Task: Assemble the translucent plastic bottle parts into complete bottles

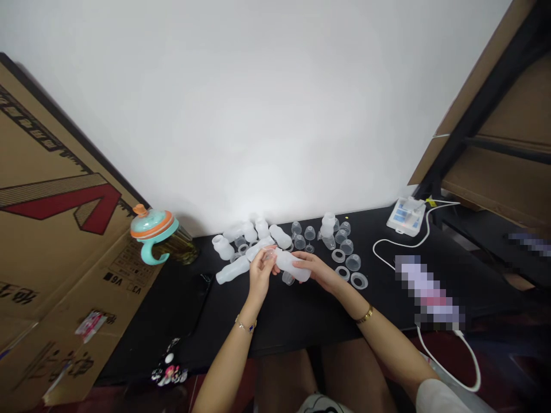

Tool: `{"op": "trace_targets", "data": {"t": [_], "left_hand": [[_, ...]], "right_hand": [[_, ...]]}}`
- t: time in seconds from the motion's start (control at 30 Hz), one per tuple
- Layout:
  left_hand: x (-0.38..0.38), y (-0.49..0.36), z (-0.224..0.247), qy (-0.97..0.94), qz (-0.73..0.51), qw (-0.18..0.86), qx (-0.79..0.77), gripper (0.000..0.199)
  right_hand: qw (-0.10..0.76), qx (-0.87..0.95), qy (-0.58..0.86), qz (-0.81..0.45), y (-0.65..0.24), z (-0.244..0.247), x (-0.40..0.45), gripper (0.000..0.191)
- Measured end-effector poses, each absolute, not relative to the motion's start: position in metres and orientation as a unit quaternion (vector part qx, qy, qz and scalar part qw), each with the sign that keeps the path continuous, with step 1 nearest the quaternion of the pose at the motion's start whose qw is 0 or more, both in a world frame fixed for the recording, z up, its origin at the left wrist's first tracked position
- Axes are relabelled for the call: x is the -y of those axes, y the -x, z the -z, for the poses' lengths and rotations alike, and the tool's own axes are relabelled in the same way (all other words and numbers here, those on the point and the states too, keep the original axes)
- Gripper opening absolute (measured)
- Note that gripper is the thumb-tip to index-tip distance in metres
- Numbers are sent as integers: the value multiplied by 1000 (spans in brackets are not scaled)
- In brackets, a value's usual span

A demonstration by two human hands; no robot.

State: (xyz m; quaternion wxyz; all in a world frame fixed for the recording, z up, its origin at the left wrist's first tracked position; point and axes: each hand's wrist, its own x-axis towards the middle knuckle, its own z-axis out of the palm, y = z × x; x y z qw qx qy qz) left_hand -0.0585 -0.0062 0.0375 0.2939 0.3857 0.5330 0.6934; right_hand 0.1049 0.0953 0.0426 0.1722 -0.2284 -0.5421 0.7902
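My right hand (318, 271) is wrapped round the base of a frosted white baby bottle (291, 266), which lies tilted above the black table with its neck to the left. At that neck, the fingers of my left hand (260, 275) pinch a small clear piece (269, 253), and its exact kind is partly hidden by the fingers. Just left of my left hand, a long frosted bottle (232, 271) lies on its side. Below the held bottle, a clear dome cap (288, 279) shows in part.
Several frosted bottles (262, 228) lie or stand along the wall. To the right are clear dome caps (353, 263) and rings (359, 280). A teal-lidded jug (155, 229) stands left by a cardboard box (64, 229). A white case (405, 217) and a cable (379, 244) lie right.
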Motion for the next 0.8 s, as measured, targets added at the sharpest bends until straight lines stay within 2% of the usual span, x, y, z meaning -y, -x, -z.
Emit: {"op": "trace_targets", "data": {"t": [0.1, 0.23, 0.5, 0.8], "left_hand": [[7, 59, -37, -388, -692, 288, -536, 40], [7, 59, -35, -389, -686, 270, -552, 39], [6, 59, -32, -388, -670, 242, -585, 39], [6, 58, -35, -392, -666, 252, -582, 39]], "right_hand": [[180, 569, 228, -769, -104, -41, -95, 52], [233, 650, 222, -688, -102, -38, -95, 49], [268, 784, 248, -502, -101, -30, -91, 63], [246, 801, 235, -492, -103, -34, -91, 58]]}}
